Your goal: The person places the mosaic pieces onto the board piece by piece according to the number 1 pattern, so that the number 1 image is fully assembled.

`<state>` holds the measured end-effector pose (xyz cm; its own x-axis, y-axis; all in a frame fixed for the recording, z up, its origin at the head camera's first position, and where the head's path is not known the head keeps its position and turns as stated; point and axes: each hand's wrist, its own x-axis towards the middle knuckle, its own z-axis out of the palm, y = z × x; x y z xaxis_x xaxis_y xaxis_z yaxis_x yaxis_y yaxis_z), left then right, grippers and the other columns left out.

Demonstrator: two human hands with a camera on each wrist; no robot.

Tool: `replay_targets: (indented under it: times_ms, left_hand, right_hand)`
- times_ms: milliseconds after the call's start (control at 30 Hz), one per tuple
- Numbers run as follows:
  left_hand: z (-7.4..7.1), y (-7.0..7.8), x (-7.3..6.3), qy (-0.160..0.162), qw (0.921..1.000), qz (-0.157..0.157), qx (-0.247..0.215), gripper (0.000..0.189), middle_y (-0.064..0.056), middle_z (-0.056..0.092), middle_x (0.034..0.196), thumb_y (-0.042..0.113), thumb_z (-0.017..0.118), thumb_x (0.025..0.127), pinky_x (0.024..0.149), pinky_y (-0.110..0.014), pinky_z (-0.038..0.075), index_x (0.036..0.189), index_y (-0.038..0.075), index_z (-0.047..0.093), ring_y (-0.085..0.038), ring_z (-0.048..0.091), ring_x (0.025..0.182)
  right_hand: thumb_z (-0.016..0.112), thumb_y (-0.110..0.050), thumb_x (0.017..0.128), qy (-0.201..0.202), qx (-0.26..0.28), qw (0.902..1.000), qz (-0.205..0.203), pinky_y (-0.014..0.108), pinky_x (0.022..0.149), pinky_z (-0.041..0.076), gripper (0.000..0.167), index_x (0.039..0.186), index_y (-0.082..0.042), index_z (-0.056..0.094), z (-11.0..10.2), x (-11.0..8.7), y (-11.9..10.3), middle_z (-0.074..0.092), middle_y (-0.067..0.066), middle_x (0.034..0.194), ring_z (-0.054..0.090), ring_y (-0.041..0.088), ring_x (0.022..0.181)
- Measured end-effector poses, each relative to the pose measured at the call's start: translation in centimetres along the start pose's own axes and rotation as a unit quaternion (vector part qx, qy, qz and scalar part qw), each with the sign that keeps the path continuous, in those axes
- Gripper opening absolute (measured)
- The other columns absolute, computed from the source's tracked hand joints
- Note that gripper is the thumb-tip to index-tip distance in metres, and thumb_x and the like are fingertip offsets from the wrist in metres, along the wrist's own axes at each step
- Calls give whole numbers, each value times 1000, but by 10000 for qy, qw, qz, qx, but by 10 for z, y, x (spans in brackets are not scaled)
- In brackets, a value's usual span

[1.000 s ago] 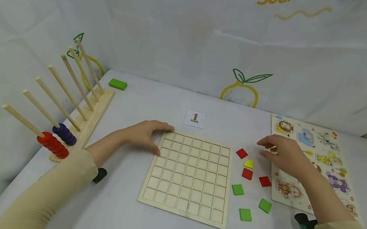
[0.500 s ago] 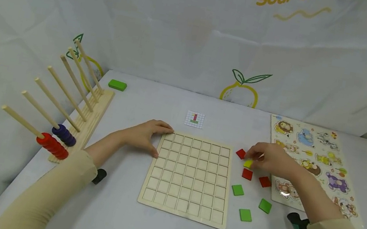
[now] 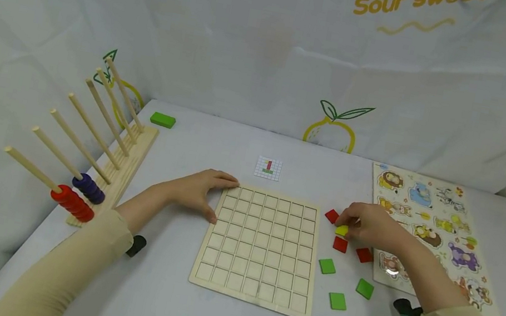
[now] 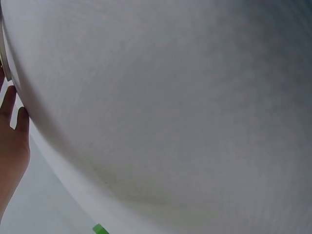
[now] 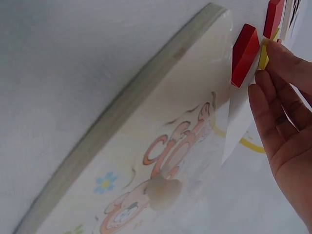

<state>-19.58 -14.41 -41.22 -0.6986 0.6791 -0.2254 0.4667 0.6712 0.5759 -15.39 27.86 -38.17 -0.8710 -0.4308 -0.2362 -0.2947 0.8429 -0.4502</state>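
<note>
My left hand (image 3: 193, 190) rests along the left edge of a square wooden grid board (image 3: 262, 247), fingers extended to its top left corner and thumb lower down that edge. In the left wrist view, the left hand (image 4: 12, 141) shows at the far left. My right hand (image 3: 373, 225) pinches a small yellow tile (image 3: 341, 230) with a rounded corner between thumb and fingertips, right of the board. In the right wrist view, the yellow tile (image 5: 263, 56) sits at the fingertips, close by a red tile (image 5: 246, 56). Other red tiles (image 3: 340, 244) and green tiles (image 3: 327, 266) lie around it.
A small card (image 3: 268, 168) with a coloured grid pattern lies behind the board. At right is an animal picture puzzle (image 3: 426, 211), partly under the right forearm. A peg rack (image 3: 131, 159) with red and blue beads stands left, near a green block (image 3: 162, 120).
My right hand has moved left and down from over the animal puzzle to the yellow tile and now pinches it. The left hand has stayed at the board's edge.
</note>
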Motion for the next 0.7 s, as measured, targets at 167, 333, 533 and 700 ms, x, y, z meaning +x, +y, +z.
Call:
replay_targets:
  times_ms: [167, 333, 533, 700]
  left_hand:
    - [0, 1, -2, -31, 9999, -28, 154, 103, -2, 32, 162, 39, 89, 68, 124, -52, 26, 154, 18, 36, -31, 26, 152]
    - [0, 1, -3, -8, 9993, 85, 360, 106, -4, 32, 162, 41, 90, 66, 123, -52, 27, 154, 16, 35, -32, 29, 151]
    - [0, 1, -4, -21, 9994, 104, 327, 106, -3, 32, 162, 41, 90, 66, 123, -51, 27, 154, 16, 36, -31, 29, 151]
    - [1, 0, -3, -16, 9993, 89, 354, 106, -3, 31, 163, 41, 90, 67, 123, -52, 27, 154, 16, 35, -32, 28, 151]
  right_hand:
    - [73, 1, 81, 26, -142, 9999, -84, 29, 76, 57, 20, 93, -15, 75, 1, 1, 0, 70, -1, 95, 62, 14, 86]
    - [74, 0, 80, 32, -253, 9996, -130, 27, 73, 55, 19, 92, -15, 74, 1, 1, -1, 69, -1, 93, 59, 13, 83]
    - [74, 2, 79, 112, -333, 9992, -173, 25, 72, 54, 20, 88, -16, 73, 2, 2, -2, 67, -3, 89, 59, 12, 82]
    - [76, 0, 78, 107, -322, 9994, -106, 22, 70, 53, 20, 86, -18, 73, 2, 3, -2, 65, -4, 88, 57, 12, 79]
